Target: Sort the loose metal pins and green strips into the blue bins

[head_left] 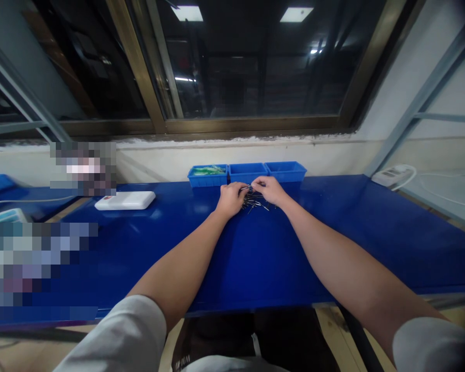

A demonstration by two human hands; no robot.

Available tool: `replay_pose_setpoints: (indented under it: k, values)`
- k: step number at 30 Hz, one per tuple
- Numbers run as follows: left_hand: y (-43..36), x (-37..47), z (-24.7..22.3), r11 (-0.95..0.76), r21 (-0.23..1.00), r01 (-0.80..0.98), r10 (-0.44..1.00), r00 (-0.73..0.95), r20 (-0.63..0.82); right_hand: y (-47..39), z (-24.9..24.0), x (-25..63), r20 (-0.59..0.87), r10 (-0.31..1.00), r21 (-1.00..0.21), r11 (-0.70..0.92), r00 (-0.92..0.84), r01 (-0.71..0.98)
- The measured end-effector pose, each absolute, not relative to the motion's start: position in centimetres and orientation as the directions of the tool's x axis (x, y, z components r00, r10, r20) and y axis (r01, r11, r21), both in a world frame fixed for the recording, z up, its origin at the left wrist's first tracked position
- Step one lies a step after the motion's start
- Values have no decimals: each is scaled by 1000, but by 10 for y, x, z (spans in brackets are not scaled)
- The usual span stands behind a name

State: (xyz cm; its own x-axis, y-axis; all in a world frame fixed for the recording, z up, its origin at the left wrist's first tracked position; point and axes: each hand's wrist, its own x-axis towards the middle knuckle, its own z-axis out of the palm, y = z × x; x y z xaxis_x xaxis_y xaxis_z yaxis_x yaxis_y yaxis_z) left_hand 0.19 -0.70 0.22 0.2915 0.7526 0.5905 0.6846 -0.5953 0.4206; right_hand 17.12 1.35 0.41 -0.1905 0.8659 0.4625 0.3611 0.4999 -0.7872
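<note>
A loose pile of thin metal pieces (258, 203) lies on the blue table (256, 258), just in front of the blue bins. My left hand (231, 198) is at the pile's left side, its fingers closed on a thin metal piece (246, 188). From the right, my right hand (268, 189) reaches over the pile with thumb and fingertips pinched together close to that same piece. Whatever is between the right fingertips is too small to make out.
Behind the pile stand a blue bin with green packets (208, 179), a middle blue bin (248, 175) and a right blue bin (285, 176). A white box-shaped device (125, 200) lies to the left. A white power strip (389, 175) is at the right.
</note>
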Motion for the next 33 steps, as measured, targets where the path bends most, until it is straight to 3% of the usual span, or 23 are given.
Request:
replay_pose_setpoints:
  k: [5,11,20,33]
  values:
    - [-4,1,1,-573,411,709,770,294,567,7,11,171,426,895,-879,444,-133,172]
    - [-6,2,1,-562,387,731,779,310,546,6,10,175,385,918,-904,396,-98,160]
    - [-5,2,2,-246,432,868,911,54,409,26,1,192,322,912,-947,305,254,104]
    - [-1,-1,-1,-245,448,860,929,76,363,37,-2,205,203,943,-979,191,262,71]
